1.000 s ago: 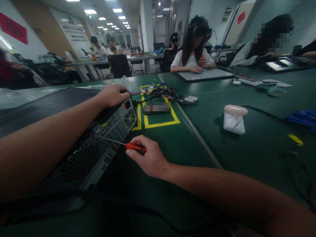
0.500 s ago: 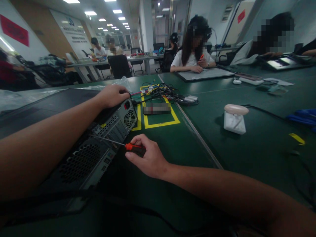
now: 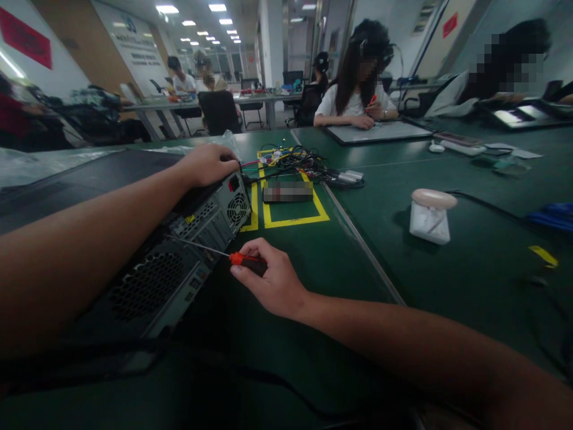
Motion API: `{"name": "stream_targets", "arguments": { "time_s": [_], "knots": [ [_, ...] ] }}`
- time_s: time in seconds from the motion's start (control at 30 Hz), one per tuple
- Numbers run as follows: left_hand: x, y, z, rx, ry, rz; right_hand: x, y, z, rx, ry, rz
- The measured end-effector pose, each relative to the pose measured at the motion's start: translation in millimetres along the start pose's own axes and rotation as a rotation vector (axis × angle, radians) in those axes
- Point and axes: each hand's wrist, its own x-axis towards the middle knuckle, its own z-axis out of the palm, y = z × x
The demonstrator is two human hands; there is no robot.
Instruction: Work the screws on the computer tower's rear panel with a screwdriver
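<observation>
A dark computer case point(image 3: 134, 161) lies on its side at the left, its rear panel with vents and ports facing me. Over its top edge, near the small round fan grille point(image 3: 236, 208), my left hand point(image 3: 210, 164) grips the case with bent fingers. My right hand point(image 3: 277, 280) is closed around the orange-and-black handle of a screwdriver point(image 3: 248, 262). The thin shaft points left to the rear panel, above the large honeycomb vent point(image 3: 150, 283). Its tip is too dim for me to tell exactly what it touches.
A tangle of cables point(image 3: 304, 161) lies beyond the case, beside a blurred-out box point(image 3: 287, 192) within yellow tape point(image 3: 298, 223). A white block with a pinkish oval top point(image 3: 430, 218) stands on the green table point(image 3: 367, 334). Across it, a person point(image 3: 353, 101) works at a flat panel point(image 3: 380, 132).
The screwdriver handle looks slightly turned in my right hand, with its shaft still at the rear panel. My left hand stays on the case. The view has shifted a little.
</observation>
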Motion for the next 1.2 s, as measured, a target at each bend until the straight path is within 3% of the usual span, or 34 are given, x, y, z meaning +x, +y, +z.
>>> {"name": "stream_targets", "arguments": {
  "time_s": [0.73, 0.93, 1.2],
  "knots": [
    [0, 0, -0.6, 0.022, -0.008, 0.010, 1, -2, -3, -0.049, 0.009, -0.049],
    [-7, 6, -6.2, 0.052, -0.051, 0.068, 0, -3, -1, 0.008, -0.006, 0.010],
    [-4, 3, -4.8, 0.039, -0.045, 0.037, 0, -2, -1, 0.009, -0.010, 0.002]
  ]
}}
